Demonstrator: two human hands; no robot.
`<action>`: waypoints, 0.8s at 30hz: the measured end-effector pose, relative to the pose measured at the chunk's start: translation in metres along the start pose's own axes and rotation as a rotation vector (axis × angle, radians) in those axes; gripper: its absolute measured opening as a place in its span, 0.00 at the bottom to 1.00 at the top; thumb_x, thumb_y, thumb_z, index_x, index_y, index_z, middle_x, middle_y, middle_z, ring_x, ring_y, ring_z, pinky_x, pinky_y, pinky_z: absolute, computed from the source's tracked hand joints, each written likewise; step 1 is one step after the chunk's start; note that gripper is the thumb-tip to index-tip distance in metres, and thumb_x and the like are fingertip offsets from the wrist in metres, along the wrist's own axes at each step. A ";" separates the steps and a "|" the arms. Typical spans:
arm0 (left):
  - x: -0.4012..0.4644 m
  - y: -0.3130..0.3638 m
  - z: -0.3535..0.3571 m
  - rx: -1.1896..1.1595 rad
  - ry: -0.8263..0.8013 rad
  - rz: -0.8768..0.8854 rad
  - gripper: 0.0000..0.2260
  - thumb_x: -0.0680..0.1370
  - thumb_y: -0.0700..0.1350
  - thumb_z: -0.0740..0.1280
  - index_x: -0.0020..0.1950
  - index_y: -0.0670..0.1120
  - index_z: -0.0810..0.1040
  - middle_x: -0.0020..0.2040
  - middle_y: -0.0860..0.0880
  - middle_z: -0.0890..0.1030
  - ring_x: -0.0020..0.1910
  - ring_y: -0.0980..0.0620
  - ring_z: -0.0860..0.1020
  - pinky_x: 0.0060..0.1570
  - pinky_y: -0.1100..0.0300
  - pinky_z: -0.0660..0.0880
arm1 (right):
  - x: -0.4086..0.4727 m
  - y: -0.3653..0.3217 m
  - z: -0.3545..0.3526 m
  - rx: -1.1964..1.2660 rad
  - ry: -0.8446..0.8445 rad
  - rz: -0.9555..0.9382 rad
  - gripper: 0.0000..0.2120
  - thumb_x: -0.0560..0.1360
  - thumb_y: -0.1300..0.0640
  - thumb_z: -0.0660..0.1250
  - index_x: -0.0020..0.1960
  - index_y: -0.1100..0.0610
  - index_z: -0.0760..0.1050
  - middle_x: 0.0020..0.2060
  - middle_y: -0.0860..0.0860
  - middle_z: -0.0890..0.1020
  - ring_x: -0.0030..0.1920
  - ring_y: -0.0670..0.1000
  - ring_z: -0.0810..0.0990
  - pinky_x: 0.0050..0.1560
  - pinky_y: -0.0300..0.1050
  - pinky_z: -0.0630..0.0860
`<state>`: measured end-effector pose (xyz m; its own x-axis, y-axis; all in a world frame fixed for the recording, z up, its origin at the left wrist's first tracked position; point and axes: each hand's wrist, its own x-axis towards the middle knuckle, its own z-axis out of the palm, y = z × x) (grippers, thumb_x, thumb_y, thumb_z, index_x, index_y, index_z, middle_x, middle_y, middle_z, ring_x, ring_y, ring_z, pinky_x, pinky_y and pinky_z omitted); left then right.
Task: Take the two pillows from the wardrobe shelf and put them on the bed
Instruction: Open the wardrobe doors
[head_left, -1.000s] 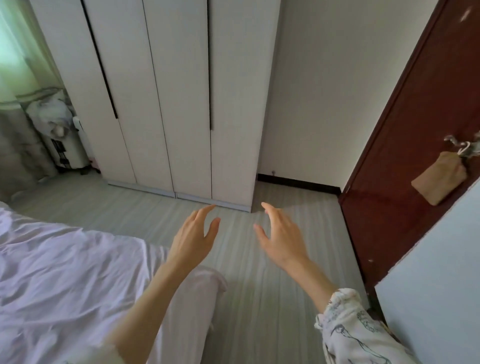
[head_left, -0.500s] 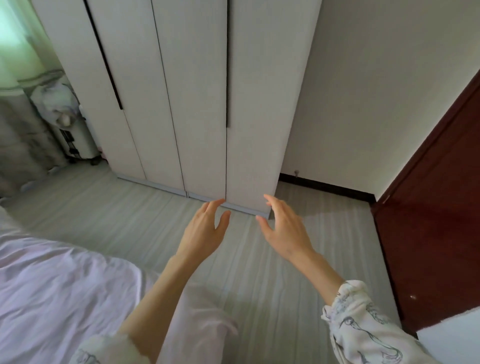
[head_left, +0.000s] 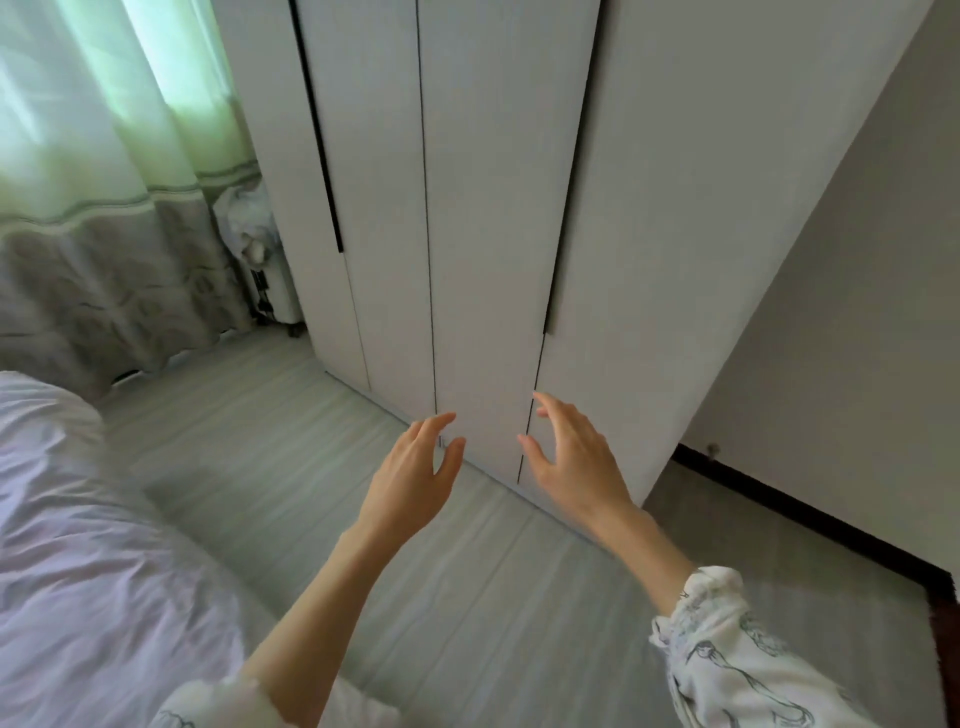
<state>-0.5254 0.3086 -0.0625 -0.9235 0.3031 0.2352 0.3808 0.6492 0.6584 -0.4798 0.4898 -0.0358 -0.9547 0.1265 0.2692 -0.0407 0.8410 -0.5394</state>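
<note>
A tall white wardrobe (head_left: 493, 208) fills the upper middle of the head view, all its doors closed, with dark vertical handle slots. No pillow shows; its shelves are hidden behind the doors. My left hand (head_left: 410, 478) and my right hand (head_left: 576, 462) are held out low in front of the doors, both empty with fingers spread, a little apart from each other. The bed (head_left: 78, 545) with a wrinkled pale lilac sheet lies at the lower left.
Green and grey curtains (head_left: 93, 208) hang at the left, with a white radiator-like heater (head_left: 260, 260) between them and the wardrobe. Grey striped floor (head_left: 467, 597) runs between bed and wardrobe. A white wall with dark skirting (head_left: 810, 509) is at the right.
The view has swung left and moved closer to the wardrobe; the dark red door has left the frame. Both hands stay raised and empty, now nearer the doors.
</note>
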 end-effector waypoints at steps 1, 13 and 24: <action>0.015 -0.005 0.000 0.010 0.011 -0.024 0.20 0.79 0.53 0.57 0.70 0.48 0.66 0.67 0.48 0.72 0.66 0.49 0.70 0.59 0.59 0.65 | 0.020 0.004 0.003 0.016 -0.015 -0.012 0.24 0.77 0.50 0.60 0.71 0.53 0.61 0.64 0.51 0.72 0.64 0.52 0.69 0.62 0.49 0.64; 0.175 -0.111 -0.058 0.074 0.249 -0.227 0.19 0.79 0.51 0.58 0.69 0.46 0.68 0.66 0.46 0.74 0.64 0.49 0.72 0.60 0.58 0.66 | 0.245 -0.028 0.090 0.146 -0.164 -0.232 0.23 0.77 0.50 0.60 0.71 0.52 0.61 0.61 0.50 0.73 0.62 0.51 0.70 0.62 0.52 0.67; 0.388 -0.243 -0.152 0.060 0.352 -0.201 0.17 0.79 0.49 0.60 0.67 0.45 0.70 0.63 0.46 0.76 0.62 0.48 0.73 0.61 0.55 0.69 | 0.483 -0.101 0.182 0.167 -0.113 -0.323 0.23 0.77 0.50 0.61 0.71 0.51 0.62 0.61 0.50 0.74 0.62 0.49 0.71 0.62 0.51 0.69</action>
<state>-0.9831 0.1624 -0.0225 -0.9353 -0.0847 0.3437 0.1836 0.7140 0.6757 -0.9908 0.3701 0.0031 -0.9108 -0.1979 0.3624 -0.3838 0.7296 -0.5660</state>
